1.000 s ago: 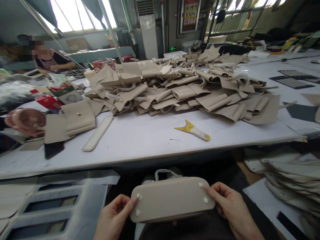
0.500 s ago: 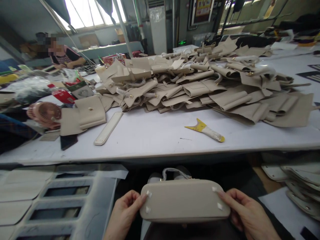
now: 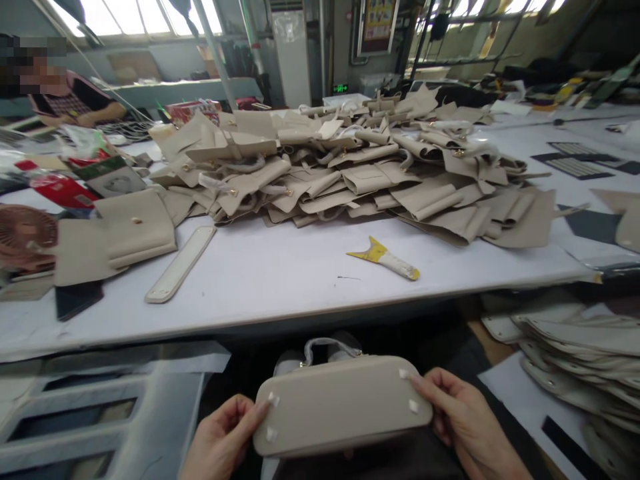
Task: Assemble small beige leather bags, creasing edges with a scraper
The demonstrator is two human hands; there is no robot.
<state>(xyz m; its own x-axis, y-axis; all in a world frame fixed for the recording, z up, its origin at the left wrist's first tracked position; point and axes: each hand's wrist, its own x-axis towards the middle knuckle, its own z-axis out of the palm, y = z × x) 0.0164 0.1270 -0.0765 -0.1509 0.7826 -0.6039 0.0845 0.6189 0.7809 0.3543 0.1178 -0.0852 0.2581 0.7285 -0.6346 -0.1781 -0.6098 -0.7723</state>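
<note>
A beige handbag (image 3: 343,407) is held over my lap, its flat oblong base facing me. Small white wrapped feet mark the corners of that base. My left hand (image 3: 225,430) grips the bag's left end, thumb on the base and fingers curled behind. At the right end my right hand (image 3: 457,413) pinches it the same way. Behind the base, a plastic-wrapped handle (image 3: 333,345) with gold fittings sticks up toward the table.
A white table (image 3: 280,267) bears a long heap of beige bag pieces (image 3: 360,173), a yellow-and-white tool (image 3: 385,257) and an oblong panel (image 3: 180,265). Stacked panels (image 3: 575,353) lie at right, a slotted plastic crate (image 3: 145,393) at left. A person (image 3: 75,100) sits far left.
The view has turned to the right, so the table things appear further left. The bag is slightly more tilted, its right end higher. Both hands keep their hold.
</note>
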